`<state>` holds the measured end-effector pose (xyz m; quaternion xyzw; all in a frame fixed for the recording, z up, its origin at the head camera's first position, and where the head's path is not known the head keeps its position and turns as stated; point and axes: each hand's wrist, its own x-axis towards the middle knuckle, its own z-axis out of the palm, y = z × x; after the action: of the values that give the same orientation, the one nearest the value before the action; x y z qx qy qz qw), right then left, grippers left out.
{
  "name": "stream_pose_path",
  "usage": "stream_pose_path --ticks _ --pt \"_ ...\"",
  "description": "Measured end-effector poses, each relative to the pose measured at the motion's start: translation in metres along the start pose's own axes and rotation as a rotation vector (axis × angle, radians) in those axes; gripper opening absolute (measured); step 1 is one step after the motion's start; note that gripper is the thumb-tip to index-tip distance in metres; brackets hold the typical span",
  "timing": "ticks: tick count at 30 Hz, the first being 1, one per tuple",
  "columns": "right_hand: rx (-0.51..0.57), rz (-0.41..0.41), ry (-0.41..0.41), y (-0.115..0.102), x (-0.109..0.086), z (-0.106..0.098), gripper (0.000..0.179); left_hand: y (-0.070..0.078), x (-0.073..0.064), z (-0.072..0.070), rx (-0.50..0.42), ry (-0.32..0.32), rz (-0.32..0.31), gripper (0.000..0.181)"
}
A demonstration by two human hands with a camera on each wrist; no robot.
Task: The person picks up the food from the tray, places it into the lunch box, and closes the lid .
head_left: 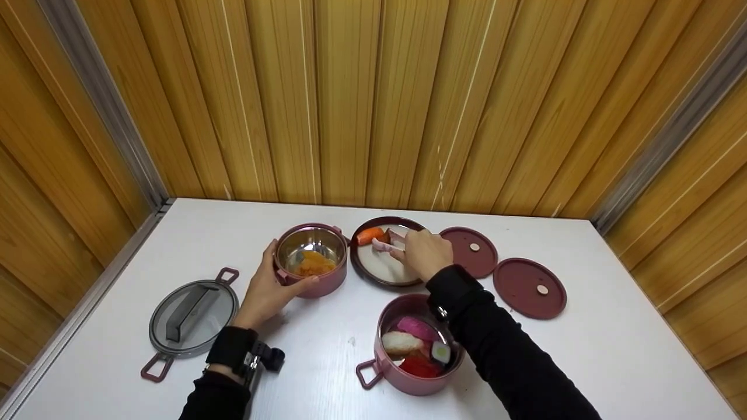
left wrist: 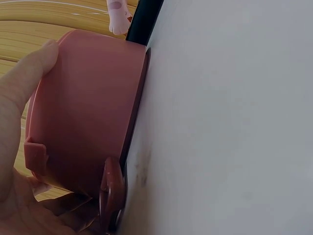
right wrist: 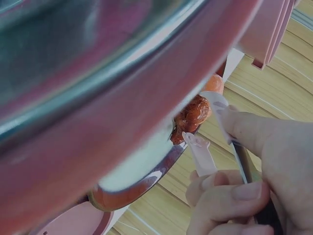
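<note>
My left hand (head_left: 274, 294) grips the side of a small pink steel-lined container (head_left: 327, 287), thumb near its rim; orange-yellow food (head_left: 314, 263) lies inside. In the left wrist view the container's wall (left wrist: 93, 98) stands upright on the table. My right hand (head_left: 429, 254) holds small tongs with pale pink paw-shaped tips (right wrist: 201, 155) over a dark-rimmed white plate (head_left: 376, 263). The tips are apart, beside a glossy brown food piece (right wrist: 191, 117); whether they touch it I cannot tell. An orange carrot-like piece (head_left: 369, 235) lies next to it on the plate.
A larger pink pot (head_left: 402, 379) in front holds several toy-like food pieces, below my right forearm. Two dark red round lids (head_left: 528, 291) lie at the right. At the left rests a grey transparent lid (head_left: 195, 338) with a handle. Wood-patterned walls enclose the white table.
</note>
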<state>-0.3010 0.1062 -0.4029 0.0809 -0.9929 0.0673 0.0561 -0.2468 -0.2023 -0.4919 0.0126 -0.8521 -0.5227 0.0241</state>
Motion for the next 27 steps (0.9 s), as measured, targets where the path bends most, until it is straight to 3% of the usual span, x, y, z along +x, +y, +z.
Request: stream_pose_path --ticks 18,27 --pt "-0.035 0.022 -0.016 0.02 0.006 -0.004 0.049 -0.001 0.002 -0.003 0.009 0.01 -0.008 0.131" --pt "0.04 0.049 -0.009 0.01 0.005 0.001 0.055 0.0 0.0 -0.001 0.007 0.009 -0.005 0.13"
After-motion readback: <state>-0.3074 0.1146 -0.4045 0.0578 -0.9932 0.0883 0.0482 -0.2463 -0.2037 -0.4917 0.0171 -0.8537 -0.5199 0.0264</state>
